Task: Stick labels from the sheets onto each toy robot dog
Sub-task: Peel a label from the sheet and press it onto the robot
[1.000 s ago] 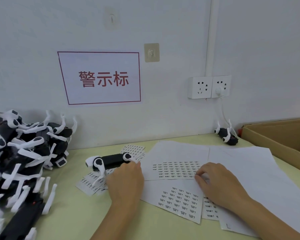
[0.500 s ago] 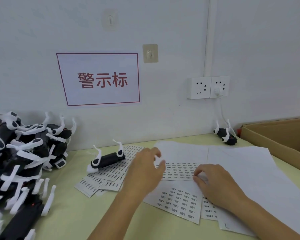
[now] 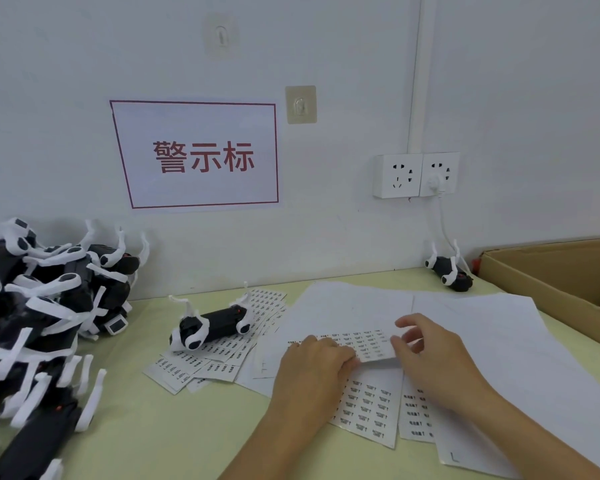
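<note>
The label sheet in play lies near the middle of the tabletop, on top of wider blank white sheets, its rows of small printed labels running left to right between the two hands. The toy robot dog that looks next for a label lies on its back to the left of that sheet and a little farther from the person, resting on a fan of other label strips; its dark body runs roughly left to right, tilted so the right end sits nearer the back edge, with white legs sticking up. So the coming move likely goes from sheet leftward to dog, and the left hand is the nearer one to it. That left hand lies knuckles up on the sheet's left part, fingers bent and pressing down on the paper, seemingly pinning it, though whether it pinches an edge I cannot tell. The right hand sits at the sheet's right end, thumb and forefinger drawn together at the paper's edge as if picking at a label or lifting the corner; the pinch itself is blurred. Both forearms come in from the near edge, angled toward the centre. Farther out, a heap of toy dogs crowds the left edge, one more dog lies near the back right corner, and a cardboard box stands along the right edge.
</note>
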